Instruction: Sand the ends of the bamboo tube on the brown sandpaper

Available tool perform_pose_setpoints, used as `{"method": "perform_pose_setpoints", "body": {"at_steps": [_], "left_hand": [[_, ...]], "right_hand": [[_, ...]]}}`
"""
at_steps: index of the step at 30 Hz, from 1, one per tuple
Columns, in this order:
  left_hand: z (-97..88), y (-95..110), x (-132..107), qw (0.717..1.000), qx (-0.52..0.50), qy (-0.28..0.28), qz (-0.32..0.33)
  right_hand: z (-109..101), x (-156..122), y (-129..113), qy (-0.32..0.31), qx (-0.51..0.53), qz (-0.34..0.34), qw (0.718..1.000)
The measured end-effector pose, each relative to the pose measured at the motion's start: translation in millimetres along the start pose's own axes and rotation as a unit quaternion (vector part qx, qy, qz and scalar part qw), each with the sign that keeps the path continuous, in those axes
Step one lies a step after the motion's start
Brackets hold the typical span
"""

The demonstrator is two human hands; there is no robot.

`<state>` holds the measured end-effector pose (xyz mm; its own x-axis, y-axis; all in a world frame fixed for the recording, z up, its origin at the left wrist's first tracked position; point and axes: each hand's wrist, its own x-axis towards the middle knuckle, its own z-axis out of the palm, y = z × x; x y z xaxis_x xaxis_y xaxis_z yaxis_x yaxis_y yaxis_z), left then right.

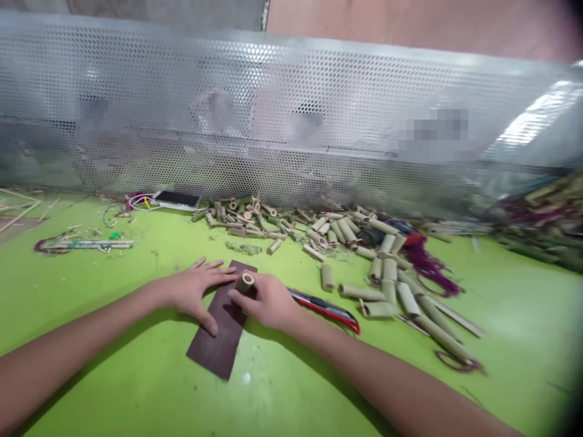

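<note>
A dark brown strip of sandpaper [217, 340] lies at a slant on the green table. My left hand [195, 291] is open, its fingers spread and its thumb and fingertips resting on the strip. My right hand [268, 300] grips a short bamboo tube [246, 280] between thumb and fingers, with the hollow end facing up. The tube stands over the strip; its lower end is hidden by my fingers. Beside my right wrist lies a utility knife [325, 306] with a red and black handle, its front end partly covered by the hand.
Cut bamboo pieces [346, 230] are heaped across the back and right of the green table [136, 376]. Purple string [426, 261] lies among them. A phone with a white cable [177, 199] sits near the perforated metal screen [273, 115]. Thin sticks [95, 244] lie at left.
</note>
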<state>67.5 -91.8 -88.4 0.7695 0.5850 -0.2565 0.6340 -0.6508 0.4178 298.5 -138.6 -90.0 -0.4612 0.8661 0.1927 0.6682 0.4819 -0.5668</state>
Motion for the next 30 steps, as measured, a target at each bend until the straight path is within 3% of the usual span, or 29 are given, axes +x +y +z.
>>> {"method": "perform_pose_setpoints", "body": {"at_steps": [9, 16, 23, 27, 30], "left_hand": [[15.6, 28, 6, 1.000, -0.002, 0.024, -0.007], [21.2, 24, 4, 0.999, 0.012, 0.032, 0.005], [17.8, 28, 2, 1.000, 0.011, 0.024, -0.004], [19.9, 25, 2, 1.000, 0.011, 0.027, -0.001], [21.7, 22, 2, 0.999, 0.012, 0.036, 0.004]], "right_hand": [[-6, 0, 3, -0.034, -0.013, -0.002, 0.999], [-14, -9, 4, -0.074, 0.008, 0.021, 0.997], [-8, -18, -11, -0.104, -0.013, 0.042, 0.994], [-7, -12, -12, -0.069, -0.048, 0.084, 0.993], [-9, -10, -11, -0.083, -0.056, 0.077, 0.992]]}}
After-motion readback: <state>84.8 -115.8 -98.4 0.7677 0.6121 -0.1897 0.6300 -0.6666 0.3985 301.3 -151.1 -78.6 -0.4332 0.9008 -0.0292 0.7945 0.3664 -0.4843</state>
